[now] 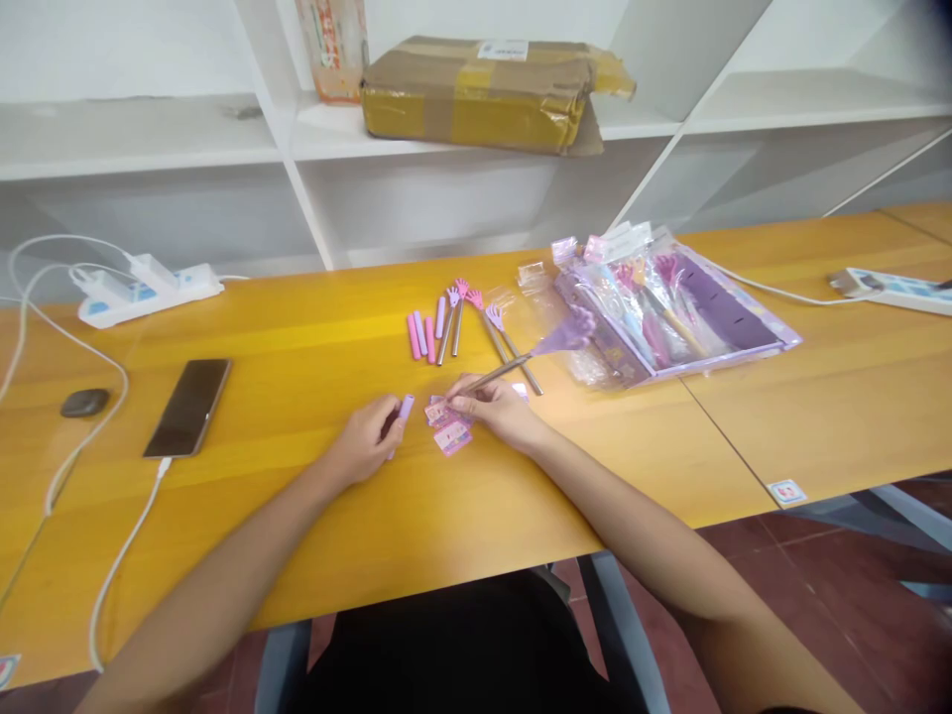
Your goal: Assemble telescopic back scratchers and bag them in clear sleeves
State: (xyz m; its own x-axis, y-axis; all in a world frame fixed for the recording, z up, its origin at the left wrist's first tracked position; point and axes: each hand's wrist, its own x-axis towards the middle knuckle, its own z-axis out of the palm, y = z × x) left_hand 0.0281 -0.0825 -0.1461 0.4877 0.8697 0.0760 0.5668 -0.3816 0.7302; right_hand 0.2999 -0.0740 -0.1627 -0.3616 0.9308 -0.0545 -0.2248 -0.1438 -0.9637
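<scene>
My left hand [366, 439] rests on the yellow table [312, 516] and grips a small purple tube [406, 408]. My right hand [497, 408] holds the metal rod of a purple hand-shaped scratcher [569, 333], whose head points up and right. Under my right hand lies a small pink-and-white label packet [449, 433]. Beyond the hands lie several pink and purple tubes [420, 335] and several more hand-shaped scratchers [476, 317] on metal rods.
A heap of clear plastic bags of purple and pink scratchers [661, 307] sits right of centre. A phone [188, 406] on a white cable, a dark small object [84, 402] and a power strip [149, 288] are at left. Another power strip [892, 290] lies far right. A taped cardboard parcel [483, 91] sits on the shelf.
</scene>
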